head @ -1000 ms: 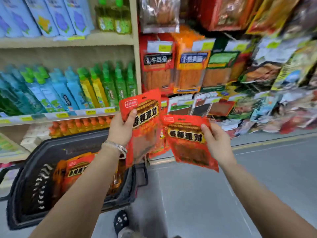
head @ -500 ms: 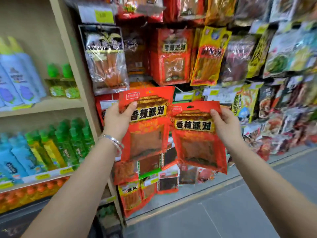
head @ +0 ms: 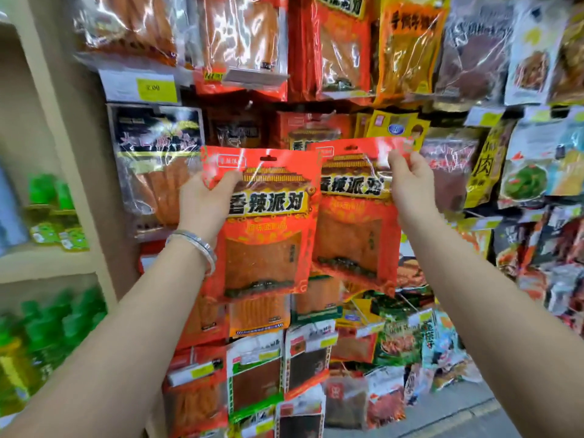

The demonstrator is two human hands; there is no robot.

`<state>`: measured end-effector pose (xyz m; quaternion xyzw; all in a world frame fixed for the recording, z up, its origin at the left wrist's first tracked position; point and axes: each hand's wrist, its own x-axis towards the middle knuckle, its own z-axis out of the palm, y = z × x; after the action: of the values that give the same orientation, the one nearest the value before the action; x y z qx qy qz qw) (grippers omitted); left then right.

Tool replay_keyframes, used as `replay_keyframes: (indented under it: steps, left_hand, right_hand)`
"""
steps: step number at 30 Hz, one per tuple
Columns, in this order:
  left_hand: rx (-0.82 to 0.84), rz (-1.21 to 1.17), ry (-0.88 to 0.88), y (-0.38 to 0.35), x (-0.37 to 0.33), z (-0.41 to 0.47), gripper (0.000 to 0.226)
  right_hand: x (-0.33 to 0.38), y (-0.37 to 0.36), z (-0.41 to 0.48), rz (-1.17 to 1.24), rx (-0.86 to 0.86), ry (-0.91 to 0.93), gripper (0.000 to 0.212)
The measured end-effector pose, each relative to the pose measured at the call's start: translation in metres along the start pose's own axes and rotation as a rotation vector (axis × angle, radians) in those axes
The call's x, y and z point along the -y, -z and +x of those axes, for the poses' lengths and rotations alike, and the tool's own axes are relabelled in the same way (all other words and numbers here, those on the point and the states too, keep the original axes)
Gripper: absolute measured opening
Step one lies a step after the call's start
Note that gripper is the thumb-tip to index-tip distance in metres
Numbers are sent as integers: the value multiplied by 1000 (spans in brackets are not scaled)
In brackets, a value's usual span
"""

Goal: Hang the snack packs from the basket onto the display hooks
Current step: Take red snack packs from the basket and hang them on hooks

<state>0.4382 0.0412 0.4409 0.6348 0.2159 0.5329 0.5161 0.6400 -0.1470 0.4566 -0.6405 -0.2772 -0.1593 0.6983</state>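
Green-capped bottles line a pale wooden shelf at the left of a shop aisle, with more green bottles on the tier below (labels too blurred to read). A yellow price label hangs just beside the shelf's upright; grey floor shows at lower right.

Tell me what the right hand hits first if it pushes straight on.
Probably the yellow pack hanging just behind the right hand; the red snack pack it pinches leads, so that would touch first. Depth is unclear.
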Motion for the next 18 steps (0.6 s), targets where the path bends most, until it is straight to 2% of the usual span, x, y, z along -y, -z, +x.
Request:
replay_keyframes:
  steps: [2, 5, 12, 18]
  left_hand:
    - [-19, -29, 9, -11, 2, 7, 9]
    - [-32, -45, 32, -27, 5, 18, 18]
    - [-61, -59, 38, -61, 9, 36, 15]
    - [-93, -31, 29, -85, 11, 49, 16]
  right_hand:
    - [-3, -8, 22, 69, 19, -49, 25]
    - [-11, -21, 51, 168, 38, -86, 30]
    - [-20, -47, 105, 263, 162, -122, 28]
    - [-34, -62, 134, 336, 174, -211, 29]
